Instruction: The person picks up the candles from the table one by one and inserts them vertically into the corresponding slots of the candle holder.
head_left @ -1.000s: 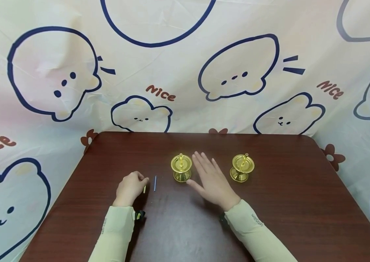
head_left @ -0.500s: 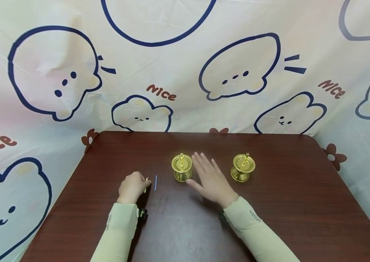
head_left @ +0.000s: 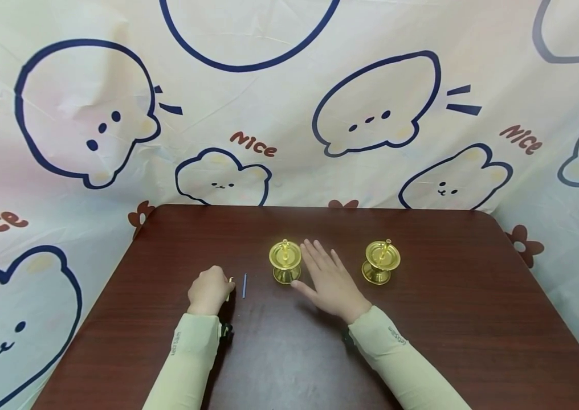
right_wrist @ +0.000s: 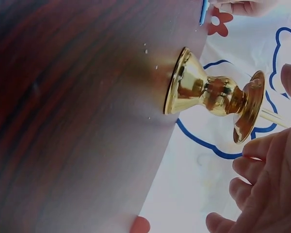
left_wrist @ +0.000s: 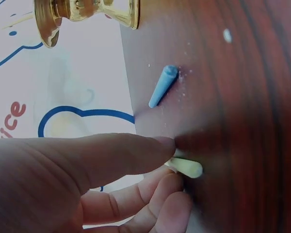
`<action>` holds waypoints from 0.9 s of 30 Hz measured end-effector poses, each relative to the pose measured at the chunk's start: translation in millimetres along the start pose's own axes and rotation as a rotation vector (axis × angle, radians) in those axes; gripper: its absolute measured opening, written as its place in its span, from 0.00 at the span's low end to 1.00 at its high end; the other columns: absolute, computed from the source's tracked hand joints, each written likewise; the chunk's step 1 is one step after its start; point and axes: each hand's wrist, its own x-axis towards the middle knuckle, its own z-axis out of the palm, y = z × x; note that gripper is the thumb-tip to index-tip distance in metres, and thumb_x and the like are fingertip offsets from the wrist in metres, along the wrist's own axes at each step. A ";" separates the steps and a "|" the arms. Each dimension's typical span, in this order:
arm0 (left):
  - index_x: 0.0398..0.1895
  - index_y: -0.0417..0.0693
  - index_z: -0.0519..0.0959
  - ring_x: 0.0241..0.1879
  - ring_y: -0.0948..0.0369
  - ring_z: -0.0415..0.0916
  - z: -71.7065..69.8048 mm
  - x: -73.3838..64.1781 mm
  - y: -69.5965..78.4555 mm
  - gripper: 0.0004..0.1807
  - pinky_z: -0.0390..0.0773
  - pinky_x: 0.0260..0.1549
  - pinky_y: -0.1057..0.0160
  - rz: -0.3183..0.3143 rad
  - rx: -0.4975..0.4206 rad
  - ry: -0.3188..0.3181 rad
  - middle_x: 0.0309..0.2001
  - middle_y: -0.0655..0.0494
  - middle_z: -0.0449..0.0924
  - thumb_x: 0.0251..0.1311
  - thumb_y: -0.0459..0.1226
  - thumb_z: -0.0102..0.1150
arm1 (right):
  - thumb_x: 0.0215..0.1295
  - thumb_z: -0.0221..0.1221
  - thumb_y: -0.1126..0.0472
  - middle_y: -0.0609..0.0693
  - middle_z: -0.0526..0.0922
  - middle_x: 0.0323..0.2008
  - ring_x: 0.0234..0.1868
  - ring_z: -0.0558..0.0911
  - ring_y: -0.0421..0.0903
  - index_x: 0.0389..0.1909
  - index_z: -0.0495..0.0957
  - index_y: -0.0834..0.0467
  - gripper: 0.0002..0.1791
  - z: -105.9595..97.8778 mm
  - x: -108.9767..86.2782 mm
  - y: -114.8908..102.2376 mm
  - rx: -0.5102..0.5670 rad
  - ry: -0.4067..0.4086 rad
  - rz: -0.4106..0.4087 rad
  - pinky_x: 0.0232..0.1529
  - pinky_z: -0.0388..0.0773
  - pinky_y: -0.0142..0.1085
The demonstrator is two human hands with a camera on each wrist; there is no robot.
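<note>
My left hand (head_left: 209,289) pinches a short pale yellow chalk stick (left_wrist: 188,167) between thumb and fingers, just over the table. Beside it on the right lies a blue chalk stick (head_left: 244,286), with crumbs around its end in the left wrist view. A shiny gold pedestal stand (head_left: 285,262) with a wide dish and small upright post stands right of the blue stick. My right hand (head_left: 335,285) is spread with straight fingers along that stand's right side; whether it touches the base cannot be told. The right wrist view shows its fingers (right_wrist: 254,165) holding nothing.
A second, matching gold stand (head_left: 382,262) is to the right of my right hand. All this is on a dark brown wooden table (head_left: 448,319). Behind the table hangs a pale cloth (head_left: 289,114) with cartoon prints. Small white crumbs (left_wrist: 227,35) dot the tabletop.
My left hand has shifted slightly right and away, and the yellow chalk's top end now shows above the fingertips. My right hand and both gold stands stay in place.
</note>
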 end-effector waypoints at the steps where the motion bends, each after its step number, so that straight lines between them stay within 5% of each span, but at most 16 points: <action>1: 0.13 0.47 0.74 0.19 0.52 0.74 -0.1 0.2 0.7 0.21 0.71 0.17 0.55 -0.001 0.004 0.002 0.16 0.52 0.74 0.66 0.40 0.61 | 0.74 0.48 0.33 0.52 0.49 0.81 0.81 0.46 0.50 0.81 0.49 0.58 0.46 0.0 0.4 -0.5 0.002 -0.001 -0.002 0.77 0.46 0.55; 17: 0.28 0.40 0.81 0.25 0.49 0.78 -2.0 5.2 9.0 0.10 0.77 0.21 0.49 -0.008 0.057 0.007 0.25 0.47 0.80 0.63 0.38 0.65 | 0.75 0.45 0.32 0.50 0.47 0.81 0.81 0.44 0.49 0.82 0.46 0.55 0.46 5.0 1.6 -3.1 0.006 -0.025 0.010 0.77 0.46 0.55; 27: 0.27 0.40 0.80 0.26 0.48 0.78 -0.3 6.6 8.5 0.11 0.77 0.22 0.48 -0.029 0.057 0.010 0.27 0.44 0.81 0.62 0.39 0.65 | 0.75 0.48 0.34 0.53 0.49 0.81 0.81 0.46 0.50 0.81 0.48 0.57 0.46 5.9 1.3 -3.8 0.019 -0.007 -0.004 0.77 0.48 0.55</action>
